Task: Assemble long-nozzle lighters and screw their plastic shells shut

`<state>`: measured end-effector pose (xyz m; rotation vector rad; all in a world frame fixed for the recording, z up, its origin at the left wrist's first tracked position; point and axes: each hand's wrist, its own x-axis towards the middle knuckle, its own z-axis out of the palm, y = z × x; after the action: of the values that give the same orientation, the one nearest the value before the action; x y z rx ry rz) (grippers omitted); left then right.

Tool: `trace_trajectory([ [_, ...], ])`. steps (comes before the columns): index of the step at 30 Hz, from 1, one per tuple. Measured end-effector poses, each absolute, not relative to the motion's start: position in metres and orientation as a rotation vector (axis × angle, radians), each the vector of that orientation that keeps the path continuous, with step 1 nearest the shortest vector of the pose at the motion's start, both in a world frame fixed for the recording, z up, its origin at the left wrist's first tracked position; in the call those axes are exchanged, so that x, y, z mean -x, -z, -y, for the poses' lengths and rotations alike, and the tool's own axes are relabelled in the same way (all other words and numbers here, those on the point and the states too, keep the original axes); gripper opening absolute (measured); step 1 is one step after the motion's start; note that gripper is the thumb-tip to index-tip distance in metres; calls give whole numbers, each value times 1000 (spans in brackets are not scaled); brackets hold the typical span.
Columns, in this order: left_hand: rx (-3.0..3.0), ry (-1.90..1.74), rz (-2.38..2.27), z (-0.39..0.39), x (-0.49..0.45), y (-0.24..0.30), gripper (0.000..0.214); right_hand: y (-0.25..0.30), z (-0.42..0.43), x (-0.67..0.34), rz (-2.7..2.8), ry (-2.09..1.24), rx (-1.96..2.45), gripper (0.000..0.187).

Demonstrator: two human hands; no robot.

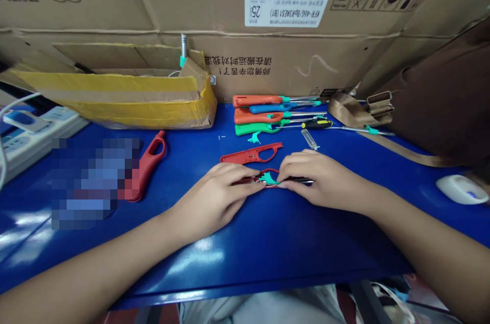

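Observation:
My left hand (216, 194) is closed on the red lighter casing half (271, 186), fingers and thumb pinching it near the table. In that casing sits a teal trigger (269, 178). From the other side my right hand (321, 178) pinches at the trigger's edge, where the casing meets a dark metal lighter tube (305, 180). My fingertips partly hide the parts between them. Just beyond lies another red casing half (248, 154), inner side up. Farther back are a loose teal trigger (254, 137) and a clear plastic fuel tank (309, 139).
Several lighters, such as an orange one (254, 101), lie behind with a yellow-black screwdriver (317, 124). A taped cardboard box (145, 109) and a red handle (149, 166) are leftward. A power strip (42, 132) is far left, a white mouse-like object (461, 189) far right.

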<state>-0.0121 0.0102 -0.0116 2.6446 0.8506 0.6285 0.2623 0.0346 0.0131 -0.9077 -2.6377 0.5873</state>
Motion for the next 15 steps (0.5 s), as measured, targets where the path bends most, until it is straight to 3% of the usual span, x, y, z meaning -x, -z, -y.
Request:
trace_trajectory([
  [7, -2640, -623, -861, -9, 10, 8, 36, -11, -34, -259, 2561, -556, 909, 12],
  [12, -2560, -768, -1024, -12, 10, 2, 28, -7, -40, -260, 2529, -332, 971, 39],
  [15, -2523, -789, -1133, -14, 11, 1, 29, -2, -44, -263, 2559, -241, 1074, 29],
])
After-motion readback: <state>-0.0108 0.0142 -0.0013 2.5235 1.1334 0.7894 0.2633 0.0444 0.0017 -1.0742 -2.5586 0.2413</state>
